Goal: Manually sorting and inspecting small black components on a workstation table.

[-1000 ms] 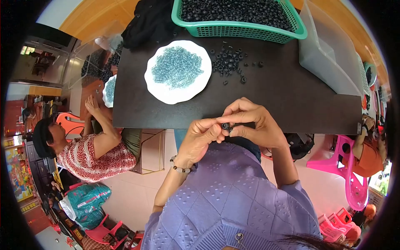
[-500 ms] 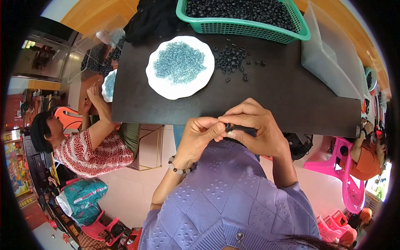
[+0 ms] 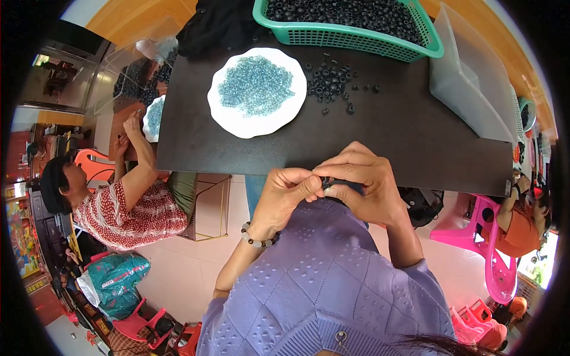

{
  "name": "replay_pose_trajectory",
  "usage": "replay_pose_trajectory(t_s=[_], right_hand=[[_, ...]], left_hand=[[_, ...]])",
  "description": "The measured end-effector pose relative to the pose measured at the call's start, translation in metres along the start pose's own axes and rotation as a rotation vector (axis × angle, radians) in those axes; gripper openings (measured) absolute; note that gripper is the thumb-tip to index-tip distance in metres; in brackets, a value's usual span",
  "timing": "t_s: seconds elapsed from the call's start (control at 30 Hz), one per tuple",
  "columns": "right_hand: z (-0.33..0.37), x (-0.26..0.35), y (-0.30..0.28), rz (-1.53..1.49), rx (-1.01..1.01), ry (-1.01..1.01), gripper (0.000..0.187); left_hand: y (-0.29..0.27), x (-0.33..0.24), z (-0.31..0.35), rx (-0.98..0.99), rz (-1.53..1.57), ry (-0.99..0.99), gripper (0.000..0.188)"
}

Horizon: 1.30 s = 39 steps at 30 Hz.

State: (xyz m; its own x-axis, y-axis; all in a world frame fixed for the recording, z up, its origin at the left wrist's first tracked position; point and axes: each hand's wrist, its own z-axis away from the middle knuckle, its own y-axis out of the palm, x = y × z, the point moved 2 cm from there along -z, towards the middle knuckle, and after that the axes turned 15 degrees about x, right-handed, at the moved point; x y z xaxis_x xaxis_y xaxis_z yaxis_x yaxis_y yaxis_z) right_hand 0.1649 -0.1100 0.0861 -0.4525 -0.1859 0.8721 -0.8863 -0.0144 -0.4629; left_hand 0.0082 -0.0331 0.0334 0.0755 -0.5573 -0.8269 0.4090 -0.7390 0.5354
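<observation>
Teal bag (image 3: 122,276) on the floor at far left, below a seated co-worker in a red-and-white patterned shirt (image 3: 136,213). Next, white scalloped plate (image 3: 252,126) on the dark table (image 3: 196,145), heaped with clear bluish beads (image 3: 255,86). Left hand (image 3: 282,199), bracelet (image 3: 256,243) on wrist: thumb and index pinched on a small black piece (image 3: 326,183), held at the near table edge between both hands; detail mostly hidden by fingers. Loose black pieces (image 3: 329,83) lie right of the plate, green basket (image 3: 344,37) full of them behind. Right hand (image 3: 369,187): thumb and index grip the same piece. Right end: clear plastic bin (image 3: 469,89), then pink stool (image 3: 500,270).
</observation>
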Motion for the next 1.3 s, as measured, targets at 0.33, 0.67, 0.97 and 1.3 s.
replay_pose_trajectory(t_s=[0.33,0.67,0.97,1.3], right_hand=[[0.002,-0.001,0.006,0.002,-0.012,0.072,0.034],[0.002,-0.005,0.008,0.023,-0.016,0.075,0.032],[0.006,-0.003,0.015,0.062,-0.114,0.003,0.032],[0.006,-0.002,0.014,0.053,-0.138,-0.052,0.028]], left_hand=[[-0.002,0.001,0.000,-0.015,-0.060,-0.035,0.017],[-0.003,0.007,-0.001,-0.026,-0.042,-0.053,0.019],[0.000,0.002,0.003,0.012,-0.064,0.038,0.020],[0.009,-0.002,0.005,-0.041,-0.134,0.068,0.020]])
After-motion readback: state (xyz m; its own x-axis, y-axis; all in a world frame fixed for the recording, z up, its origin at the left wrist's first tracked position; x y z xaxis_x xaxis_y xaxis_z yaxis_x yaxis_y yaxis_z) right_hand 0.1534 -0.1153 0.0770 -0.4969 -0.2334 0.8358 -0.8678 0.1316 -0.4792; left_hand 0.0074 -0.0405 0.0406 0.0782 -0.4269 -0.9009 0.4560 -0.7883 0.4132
